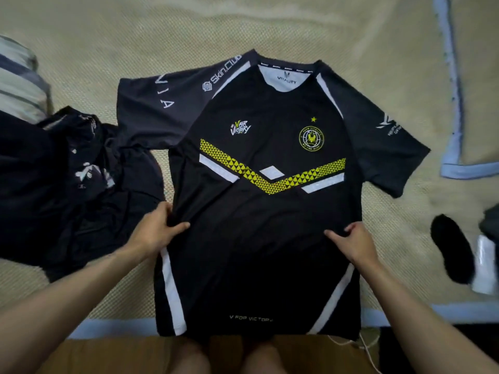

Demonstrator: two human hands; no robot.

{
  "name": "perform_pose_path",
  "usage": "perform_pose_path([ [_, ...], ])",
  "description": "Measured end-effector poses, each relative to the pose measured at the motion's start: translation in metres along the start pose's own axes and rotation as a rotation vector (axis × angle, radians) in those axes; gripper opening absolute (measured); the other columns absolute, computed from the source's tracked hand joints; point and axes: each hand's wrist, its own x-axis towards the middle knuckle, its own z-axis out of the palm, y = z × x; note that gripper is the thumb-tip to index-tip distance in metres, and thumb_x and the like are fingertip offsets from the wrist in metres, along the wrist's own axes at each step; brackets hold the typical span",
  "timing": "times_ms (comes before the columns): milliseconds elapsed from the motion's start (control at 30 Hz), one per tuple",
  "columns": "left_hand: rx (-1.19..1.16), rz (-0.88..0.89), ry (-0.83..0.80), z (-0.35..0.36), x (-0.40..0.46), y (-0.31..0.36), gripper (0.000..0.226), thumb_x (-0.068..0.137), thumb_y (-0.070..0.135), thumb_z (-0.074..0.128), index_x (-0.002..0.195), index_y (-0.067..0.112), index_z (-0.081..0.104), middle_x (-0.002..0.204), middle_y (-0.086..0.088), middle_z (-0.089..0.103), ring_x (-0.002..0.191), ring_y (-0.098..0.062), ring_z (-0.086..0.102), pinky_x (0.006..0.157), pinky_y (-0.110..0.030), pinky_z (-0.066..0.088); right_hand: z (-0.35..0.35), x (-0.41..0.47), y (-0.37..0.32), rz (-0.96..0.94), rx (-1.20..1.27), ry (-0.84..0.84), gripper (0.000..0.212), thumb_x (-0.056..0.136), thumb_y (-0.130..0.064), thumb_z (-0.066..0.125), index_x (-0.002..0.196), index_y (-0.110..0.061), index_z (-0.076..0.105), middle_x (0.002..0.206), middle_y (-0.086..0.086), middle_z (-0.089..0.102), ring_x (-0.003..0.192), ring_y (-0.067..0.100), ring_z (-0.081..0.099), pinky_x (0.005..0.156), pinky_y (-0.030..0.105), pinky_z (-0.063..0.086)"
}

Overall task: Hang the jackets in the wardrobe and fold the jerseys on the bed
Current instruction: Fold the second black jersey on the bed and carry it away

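Head view: black jersey (259,211) lies flat, face up, unfolded at the bed's (270,28) near edge; left hand (155,233) and right hand (351,244) pinch its side seams; dark garments (67,184) heaped by the left edge remain, I judge.

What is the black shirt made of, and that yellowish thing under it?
The black jersey looks like thin, smooth sports fabric, probably polyester: it has a slight sheen and soft wrinkles where both hands pinch it. The mat looks woven, maybe straw or bamboo, with a fine ribbed weave.
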Motion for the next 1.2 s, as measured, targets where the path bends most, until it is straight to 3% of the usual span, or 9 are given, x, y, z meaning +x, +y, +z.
perform_pose_path([
  [133,-0.148,-0.065,-0.161,0.003,-0.010,-0.014,0.024,0.085,0.027,0.078,0.105,0.016,0.070,0.096,0.009,0.070,0.098,-0.016,0.068,0.077,-0.023,0.049,0.000,-0.002,0.046,0.066,0.018,0.029,0.089,0.050,-0.071,0.087,0.099,-0.005,0.056,0.099,0.006,0.064,0.086,0.024,0.065,0.076,0.042,0.058],
  [267,-0.277,-0.116,-0.322,-0.013,-0.012,-0.026,0.027,0.082,0.017,0.081,0.108,0.010,0.074,0.101,0.001,0.078,0.098,-0.015,0.072,0.089,-0.025,0.053,-0.004,-0.006,0.049,0.040,0.075,-0.188,0.041,0.077,-0.025,0.087,0.109,-0.008,0.068,0.101,0.007,0.072,0.094,0.026,0.069,0.081,0.037,0.054],
  [400,-0.156,-0.088,-0.299,-0.017,-0.014,-0.034,0.018,0.080,0.009,0.081,0.097,0.010,0.077,0.089,0.006,0.079,0.080,-0.003,0.072,0.067,-0.009,0.052,-0.016,-0.003,0.071,-0.019,0.012,-0.364,0.016,0.078,-0.019,0.087,0.090,-0.013,0.078,0.086,0.000,0.076,0.082,0.020,0.072,0.075,0.034,0.056],
  [567,0.057,-0.080,-0.276,-0.017,-0.010,-0.043,0.022,0.077,0.020,0.085,0.094,0.029,0.073,0.087,0.011,0.077,0.088,-0.012,0.072,0.081,-0.027,0.055,-0.025,0.001,0.078,-0.006,-0.030,-0.391,0.021,0.075,-0.019,0.090,0.078,-0.004,0.076,0.070,0.006,0.074,0.063,0.021,0.067,0.055,0.028,0.049],
  [800,0.389,-0.239,-0.332,-0.031,0.004,-0.009,0.020,0.079,0.025,0.082,0.084,0.009,0.071,0.067,-0.008,0.073,0.053,-0.020,0.070,0.046,-0.028,0.054,-0.038,0.019,0.054,0.075,-0.451,-0.577,0.034,0.078,-0.042,0.085,0.087,-0.012,0.073,0.067,0.004,0.076,0.059,0.018,0.074,0.059,0.029,0.059],
  [900,0.313,-0.227,-0.161,-0.058,0.032,0.024,0.029,0.087,0.029,0.076,0.076,0.002,0.072,0.061,-0.012,0.072,0.048,-0.023,0.069,0.045,-0.031,0.056,-0.044,0.018,0.005,0.199,-0.732,-0.712,0.046,0.082,-0.055,0.074,0.092,-0.010,0.073,0.070,0.008,0.078,0.066,0.021,0.078,0.082,0.036,0.061],
  [967,0.168,-0.131,0.057,-0.080,0.053,0.048,0.026,0.089,0.026,0.071,0.079,0.002,0.072,0.067,-0.017,0.074,0.061,-0.030,0.073,0.059,-0.039,0.062,-0.041,0.017,-0.034,0.175,-0.796,-0.705,0.048,0.084,-0.054,0.072,0.084,-0.005,0.074,0.069,0.010,0.077,0.072,0.024,0.078,0.081,0.034,0.061],
  [1100,0.191,0.063,0.422,-0.133,0.106,0.073,0.021,0.084,0.023,0.072,0.084,0.003,0.070,0.087,-0.018,0.072,0.090,-0.034,0.069,0.076,-0.038,0.049,-0.015,0.018,-0.104,-0.146,-0.617,-0.512,0.040,0.090,-0.045,0.063,0.074,-0.010,0.073,0.062,0.002,0.076,0.055,0.017,0.073,0.059,0.026,0.057],
  [1200,0.132,-0.094,0.455,-0.157,0.148,0.064,0.058,0.076,0.039,0.077,0.117,0.001,0.061,0.119,-0.025,0.064,0.112,-0.041,0.062,0.092,-0.046,0.052,0.010,0.017,-0.147,-0.349,-0.513,-0.377,0.038,0.090,-0.040,0.056,0.068,-0.013,0.070,0.061,-0.001,0.074,0.065,0.017,0.072,0.076,0.032,0.059],
])
